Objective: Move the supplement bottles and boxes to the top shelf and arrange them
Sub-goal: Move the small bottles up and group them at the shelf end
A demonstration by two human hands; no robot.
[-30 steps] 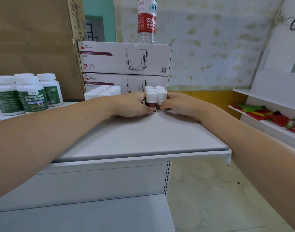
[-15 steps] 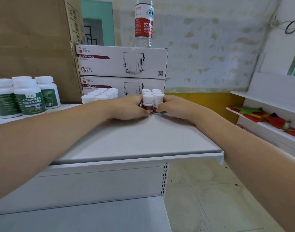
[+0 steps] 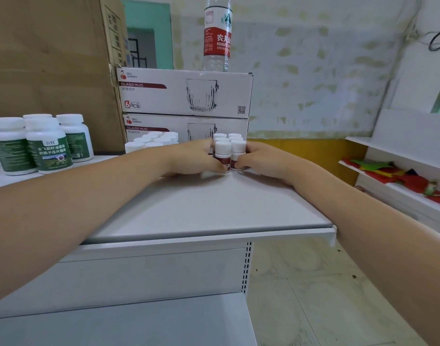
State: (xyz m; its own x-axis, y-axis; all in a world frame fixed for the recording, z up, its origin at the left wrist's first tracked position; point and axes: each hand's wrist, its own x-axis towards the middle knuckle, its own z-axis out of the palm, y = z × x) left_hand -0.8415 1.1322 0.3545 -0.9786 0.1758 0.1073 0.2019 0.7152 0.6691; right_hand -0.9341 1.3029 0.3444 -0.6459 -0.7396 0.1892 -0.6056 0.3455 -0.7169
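Note:
A cluster of several small white-capped bottles with dark red labels [image 3: 223,154] stands at the back of the grey top shelf [image 3: 204,206]. My left hand [image 3: 192,158] curls against the cluster's left side, thumb at the front bottle. From the right, my right hand [image 3: 262,159] wraps the cluster, fingers on the front right bottle. Both forearms lie over the shelf. Another group of white-capped bottles [image 3: 153,141] stands just left, partly hidden by my left hand. Three larger green-labelled bottles [image 3: 48,146] stand at far left.
Two stacked glass mug boxes [image 3: 186,94] stand right behind the bottles, a water bottle [image 3: 217,33] on top. A big cardboard box [image 3: 51,58] fills the back left. A lower shelf [image 3: 119,325] sits below. A side rack with red and green items [image 3: 401,177] is at right.
Both hands stay clasped around the small bottle cluster in the same spot. Only the head view has shifted slightly.

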